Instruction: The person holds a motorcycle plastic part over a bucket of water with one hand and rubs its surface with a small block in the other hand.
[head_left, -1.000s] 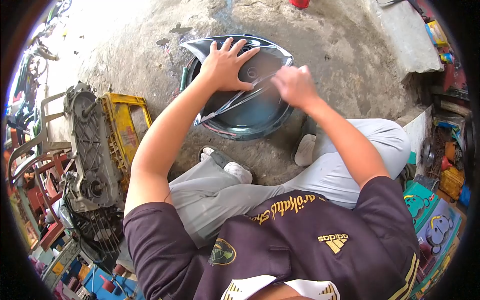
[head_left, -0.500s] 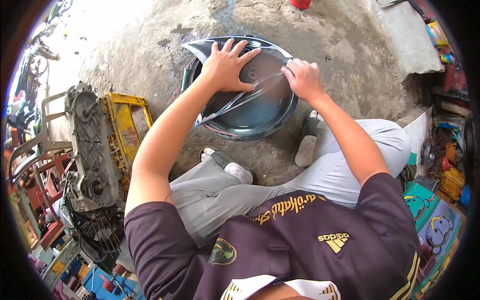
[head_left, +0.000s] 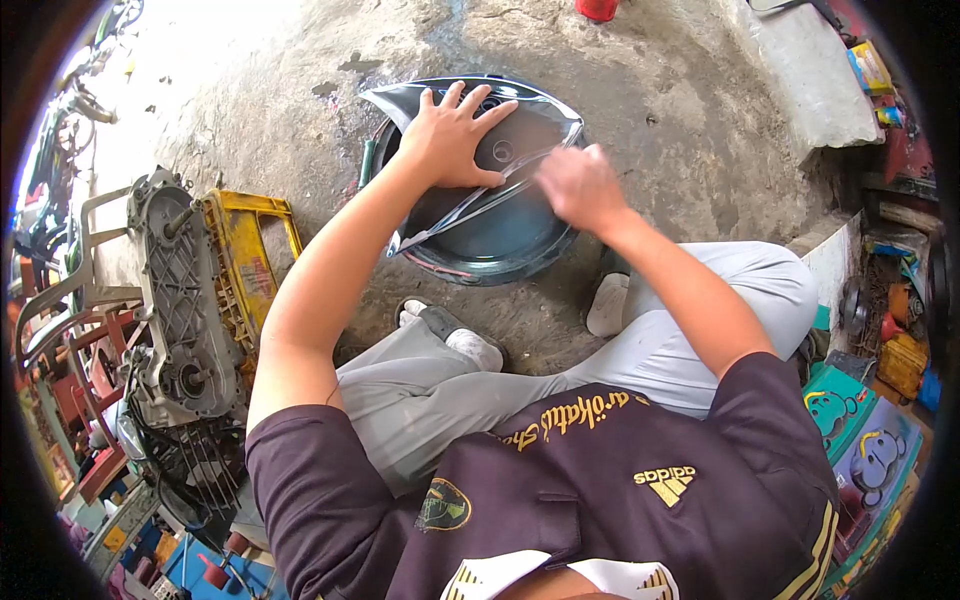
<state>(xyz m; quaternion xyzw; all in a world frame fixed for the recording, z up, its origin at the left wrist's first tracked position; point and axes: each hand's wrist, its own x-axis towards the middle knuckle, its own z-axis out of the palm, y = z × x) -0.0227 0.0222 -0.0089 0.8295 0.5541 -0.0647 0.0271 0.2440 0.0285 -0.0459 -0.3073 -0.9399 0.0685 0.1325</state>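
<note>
A glossy dark curved panel [head_left: 541, 112], pointed at its ends, lies across a round dark basin [head_left: 505, 248] on the floor. It looks like a vehicle body part or a lens cover; I cannot tell which. My left hand [head_left: 448, 140] rests on the panel with fingers spread, pressing near its middle. Over the panel's right part, my right hand [head_left: 582, 188] is curled and blurred by motion. Whatever its fingers hold, if anything, is hidden. The basin's lower rim shows below the panel.
Left of my legs stand a grey metal engine casing [head_left: 180, 290] and a yellow plastic crate [head_left: 250, 260]. A red container [head_left: 597, 9] sits at the top. Colourful boxes [head_left: 870, 460] are stacked at the right, below a pale concrete block [head_left: 815, 85].
My right hand has moved left and slightly down from the panel's right tip, across its surface. My left hand stays spread in place on the panel.
</note>
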